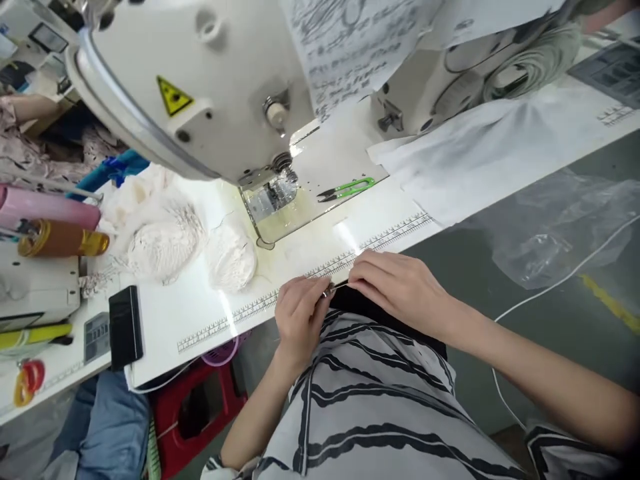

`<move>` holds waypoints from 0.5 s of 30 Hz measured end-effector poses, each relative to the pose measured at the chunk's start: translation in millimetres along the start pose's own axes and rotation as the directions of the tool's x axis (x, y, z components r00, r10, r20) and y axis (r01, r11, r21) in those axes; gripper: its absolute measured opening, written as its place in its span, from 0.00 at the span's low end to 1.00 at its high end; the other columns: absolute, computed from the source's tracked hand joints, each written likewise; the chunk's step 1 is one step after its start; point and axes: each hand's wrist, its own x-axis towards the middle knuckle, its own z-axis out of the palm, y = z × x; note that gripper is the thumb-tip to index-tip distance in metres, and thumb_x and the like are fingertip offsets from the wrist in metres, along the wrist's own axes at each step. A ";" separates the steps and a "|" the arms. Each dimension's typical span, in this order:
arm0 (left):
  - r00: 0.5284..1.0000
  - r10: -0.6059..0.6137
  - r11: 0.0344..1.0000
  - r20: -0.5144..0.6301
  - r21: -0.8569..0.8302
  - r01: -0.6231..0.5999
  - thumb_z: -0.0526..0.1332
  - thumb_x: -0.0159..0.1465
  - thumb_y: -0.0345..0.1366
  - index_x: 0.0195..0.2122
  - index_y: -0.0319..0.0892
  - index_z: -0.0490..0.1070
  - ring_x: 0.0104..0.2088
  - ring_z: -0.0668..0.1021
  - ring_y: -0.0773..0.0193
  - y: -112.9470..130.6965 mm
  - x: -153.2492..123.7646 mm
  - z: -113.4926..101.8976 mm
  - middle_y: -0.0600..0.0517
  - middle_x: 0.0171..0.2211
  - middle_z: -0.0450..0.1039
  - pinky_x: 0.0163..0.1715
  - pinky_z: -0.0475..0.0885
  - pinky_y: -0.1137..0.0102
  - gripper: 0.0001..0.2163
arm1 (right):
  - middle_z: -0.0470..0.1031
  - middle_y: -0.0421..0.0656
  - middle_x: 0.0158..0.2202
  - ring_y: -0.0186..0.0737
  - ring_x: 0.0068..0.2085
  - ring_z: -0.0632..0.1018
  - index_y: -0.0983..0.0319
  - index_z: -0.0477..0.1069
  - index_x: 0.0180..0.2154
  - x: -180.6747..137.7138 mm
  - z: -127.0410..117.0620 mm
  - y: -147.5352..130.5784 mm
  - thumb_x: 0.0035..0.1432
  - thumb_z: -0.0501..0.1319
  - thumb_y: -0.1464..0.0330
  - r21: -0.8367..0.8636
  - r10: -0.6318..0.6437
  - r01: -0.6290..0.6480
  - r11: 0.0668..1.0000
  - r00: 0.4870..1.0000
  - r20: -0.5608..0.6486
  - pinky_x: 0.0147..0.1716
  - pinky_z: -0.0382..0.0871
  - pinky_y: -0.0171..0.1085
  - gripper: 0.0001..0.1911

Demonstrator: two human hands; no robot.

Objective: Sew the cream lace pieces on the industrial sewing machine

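Sewing machine (240,87) taken as landmark. Left hand (299,317) in front of it, at the near edge of the tabletop (173,307); fingers pinching a small metal piece (327,291), mostly hidden. Right hand (403,287) just beside, also in front of the machine, fingertips drawn together close to the metal piece; cannot tell what they grip, if anything. Green-handled snips (347,191) lie right of the machine's needle. Left of it, two white fabric bundles (233,260), then a black phone (125,327) farther off. White cloth (475,153) spread to its right.
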 end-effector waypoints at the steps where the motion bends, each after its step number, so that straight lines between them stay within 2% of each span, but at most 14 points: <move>1: 0.995 -0.102 0.992 0.006 -0.079 0.102 0.63 0.63 0.26 0.51 0.47 0.71 0.41 0.80 0.62 3.7 0.9 -4.4 0.51 0.40 0.78 0.43 0.74 0.66 0.15 | 0.72 0.43 0.35 0.34 0.32 0.71 0.62 0.67 0.37 1.2 -1.7 -3.1 0.68 0.52 0.69 0.090 0.030 -0.031 0.995 1.000 0.010 0.30 0.62 0.35 0.08; 3: 0.947 -0.319 0.922 0.049 -0.214 0.322 0.63 0.64 0.31 0.50 0.48 0.72 0.39 0.79 0.64 11.1 1.5 -13.4 0.52 0.38 0.78 0.39 0.75 0.69 0.13 | 0.72 0.43 0.38 0.33 0.33 0.72 0.60 0.67 0.38 4.3 -5.0 -9.4 0.68 0.52 0.67 0.315 0.100 -0.110 0.943 0.994 0.046 0.30 0.64 0.34 0.07; 6: 0.845 -0.526 0.782 0.102 -0.332 0.527 0.65 0.64 0.37 0.52 0.47 0.70 0.35 0.78 0.65 20.1 -2.1 -23.7 0.54 0.33 0.76 0.40 0.74 0.70 0.15 | 0.71 0.43 0.41 0.29 0.28 0.72 0.60 0.66 0.35 9.0 -8.2 -19.7 0.67 0.54 0.64 0.633 0.221 -0.268 0.727 0.963 0.154 0.28 0.67 0.33 0.09; 8: 0.819 -0.565 0.746 0.101 -0.362 0.559 0.65 0.63 0.39 0.51 0.47 0.70 0.34 0.77 0.66 23.7 -6.5 -27.6 0.55 0.30 0.73 0.39 0.73 0.71 0.15 | 0.70 0.44 0.42 0.27 0.25 0.72 0.61 0.66 0.34 11.3 -7.9 -26.7 0.65 0.56 0.61 0.775 0.264 -0.352 0.525 0.933 0.245 0.23 0.67 0.32 0.10; 11: 0.816 -0.571 0.743 0.088 -0.367 0.560 0.65 0.63 0.40 0.46 0.46 0.72 0.36 0.77 0.65 27.1 -13.0 -30.9 0.53 0.33 0.74 0.39 0.72 0.70 0.11 | 0.71 0.45 0.42 0.26 0.22 0.71 0.62 0.66 0.34 12.3 -2.4 -36.8 0.63 0.59 0.61 0.888 0.227 -0.387 0.249 0.915 0.334 0.18 0.66 0.30 0.11; 13: 0.812 -0.577 0.738 0.085 -0.373 0.563 0.65 0.63 0.40 0.44 0.45 0.73 0.37 0.77 0.64 29.3 -16.3 -32.8 0.51 0.36 0.75 0.39 0.73 0.69 0.10 | 0.73 0.45 0.41 0.27 0.23 0.73 0.62 0.65 0.34 11.9 3.5 -43.1 0.63 0.60 0.62 0.917 0.178 -0.386 0.102 0.914 0.364 0.18 0.66 0.29 0.10; 15: 0.810 -0.580 0.734 0.082 -0.379 0.564 0.64 0.64 0.40 0.43 0.44 0.73 0.38 0.78 0.63 31.1 -18.8 -34.9 0.50 0.37 0.76 0.39 0.73 0.69 0.10 | 0.74 0.45 0.40 0.31 0.28 0.76 0.62 0.64 0.35 11.4 9.2 -48.7 0.63 0.60 0.63 0.921 0.149 -0.390 -0.011 0.910 0.387 0.20 0.69 0.29 0.10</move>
